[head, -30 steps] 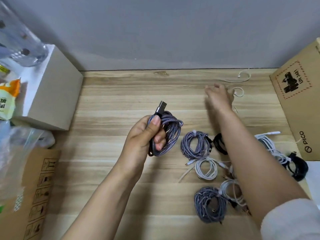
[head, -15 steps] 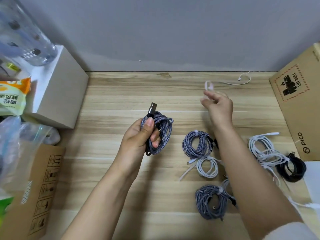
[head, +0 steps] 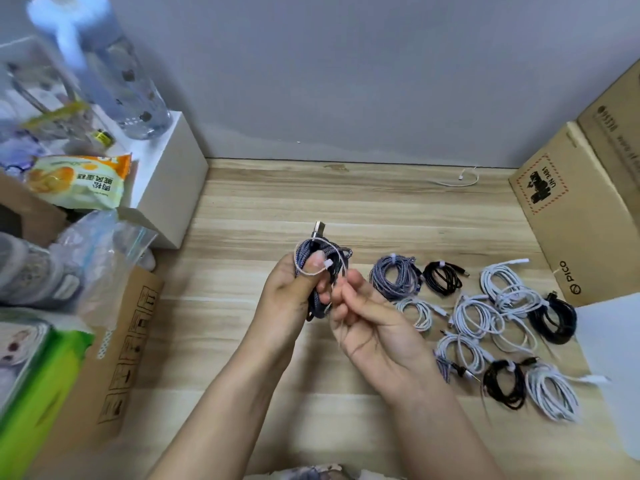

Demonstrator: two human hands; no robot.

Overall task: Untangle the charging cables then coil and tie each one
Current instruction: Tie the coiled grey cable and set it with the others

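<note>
- Head view: the left hand [head: 291,292] grips a coiled grey braided cable [head: 317,271] above the wooden table [head: 242,216], thumb pressed across the front of the coil, fingers curled behind it.
- The cable's metal plug [head: 319,228] sticks up out of the top of the coil.
- The right hand [head: 367,317] is just beside the left, its fingertips pinching a thin white tie [head: 313,268] that loops over the upper part of the coil and across the left thumb.
- On the table to the right of the hands lie other coiled cables: a grey braided coil [head: 393,277] with a white tie on top, a small black coil [head: 443,276] just beside it, and a white coil [head: 417,311] below them.
- Farther right, several white coils [head: 498,299] overlap one another, with a thick black coil [head: 554,320] at their right edge.
- Near the front edge are another black coil [head: 502,382] and a white one [head: 554,393], touching.
- A loose white tie [head: 464,180] lies near the wall.
- A cardboard box [head: 571,216] stands at the right edge; a white box [head: 169,181] stands at the left.
</note>
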